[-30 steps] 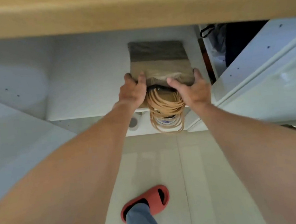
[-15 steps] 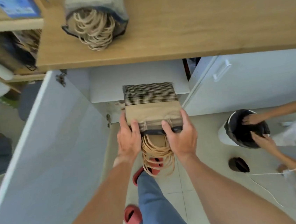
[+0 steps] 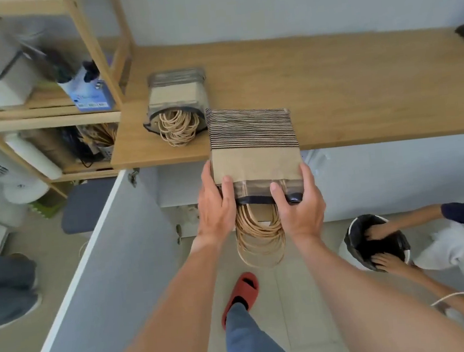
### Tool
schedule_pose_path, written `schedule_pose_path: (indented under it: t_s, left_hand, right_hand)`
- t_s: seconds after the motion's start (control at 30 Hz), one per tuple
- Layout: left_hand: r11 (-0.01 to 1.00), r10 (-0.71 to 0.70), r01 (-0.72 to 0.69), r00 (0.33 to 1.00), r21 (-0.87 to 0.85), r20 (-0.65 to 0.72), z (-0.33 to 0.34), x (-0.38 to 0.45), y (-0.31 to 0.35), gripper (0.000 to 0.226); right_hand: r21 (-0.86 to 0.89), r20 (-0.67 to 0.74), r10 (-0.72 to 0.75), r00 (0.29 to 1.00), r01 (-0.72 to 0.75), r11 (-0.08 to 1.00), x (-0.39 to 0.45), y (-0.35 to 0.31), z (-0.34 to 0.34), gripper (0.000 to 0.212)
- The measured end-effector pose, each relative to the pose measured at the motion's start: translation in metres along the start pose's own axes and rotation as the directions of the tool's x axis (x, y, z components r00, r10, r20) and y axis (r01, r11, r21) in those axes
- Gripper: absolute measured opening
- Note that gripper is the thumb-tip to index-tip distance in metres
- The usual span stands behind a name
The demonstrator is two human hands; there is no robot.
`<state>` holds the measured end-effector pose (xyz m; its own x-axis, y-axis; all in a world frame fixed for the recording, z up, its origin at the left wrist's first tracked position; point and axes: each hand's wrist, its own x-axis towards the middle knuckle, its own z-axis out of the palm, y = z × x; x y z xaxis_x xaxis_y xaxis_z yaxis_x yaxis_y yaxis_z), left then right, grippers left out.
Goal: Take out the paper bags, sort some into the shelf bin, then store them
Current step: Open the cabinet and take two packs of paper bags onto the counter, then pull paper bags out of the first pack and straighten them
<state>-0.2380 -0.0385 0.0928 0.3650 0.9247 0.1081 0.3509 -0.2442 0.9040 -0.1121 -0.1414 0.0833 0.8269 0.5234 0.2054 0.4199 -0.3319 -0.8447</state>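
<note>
A thick bundle of folded brown paper bags [image 3: 254,156] in clear wrap is held level with the front edge of the wooden counter [image 3: 330,85]. Its twine handles [image 3: 260,238] hang down toward me. My left hand [image 3: 215,203] grips the bundle's left near corner, and my right hand [image 3: 299,201] grips its right near corner. A second wrapped bundle of paper bags [image 3: 175,101] lies on the counter to the left, handles spilling forward.
The white cabinet door [image 3: 92,276] stands open at my left. A wooden shelf unit [image 3: 47,118] with boxes and bins fills the far left. At the right, another person's hands are in a black-lined bin [image 3: 375,241]. My red slipper [image 3: 241,292] is on the tiled floor.
The bundle has come out of the low cabinet and risen to counter height in both hands. The view has lifted, so the counter top and shelf unit now show.
</note>
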Motion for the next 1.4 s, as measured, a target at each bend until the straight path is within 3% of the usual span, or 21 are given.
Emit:
schedule_pose_path:
  t_s: [0.17,0.43,0.6,0.77,1.1,1.27,1.4]
  left_hand:
    - [0.996,0.004,0.002,0.998,-0.086,0.065,0.024,0.07,0.013,0.053]
    - [0.994,-0.098,0.103,0.988,-0.037,0.123,0.101,0.206,0.006,0.052]
    - [0.967,-0.252,0.243,0.954,0.075,0.16,0.13,0.27,-0.007,0.05]
    - [0.941,-0.314,0.292,0.942,0.171,0.122,0.142,0.299,-0.015,0.053]
    - [0.886,-0.336,0.262,0.931,0.384,0.141,0.139,0.307,-0.011,0.06]
    - [0.961,-0.038,-0.02,0.979,0.274,0.203,0.103,0.283,0.013,0.045]
    - [0.948,0.211,-0.234,0.969,0.214,0.126,0.056,0.255,0.017,0.029]
  right_hand:
    - [-0.017,0.009,-0.01,1.0,0.01,1.0,0.078,-0.002,0.012,0.076]
    - [-0.117,0.042,0.057,0.998,-0.051,0.992,0.209,0.028,0.061,0.077]
    - [-0.153,0.105,0.088,0.991,-0.071,0.986,0.269,0.04,0.091,0.076]
    - [-0.249,0.164,0.108,0.981,-0.065,0.966,0.296,0.049,0.114,0.073]
    - [-0.489,0.136,0.037,0.99,0.035,0.871,0.303,0.043,0.117,0.077]
    - [-0.552,0.09,0.076,0.993,-0.013,0.834,0.293,0.014,0.12,0.065]
    - [-0.481,0.163,-0.106,0.981,0.173,0.86,0.262,-0.023,0.139,0.054]
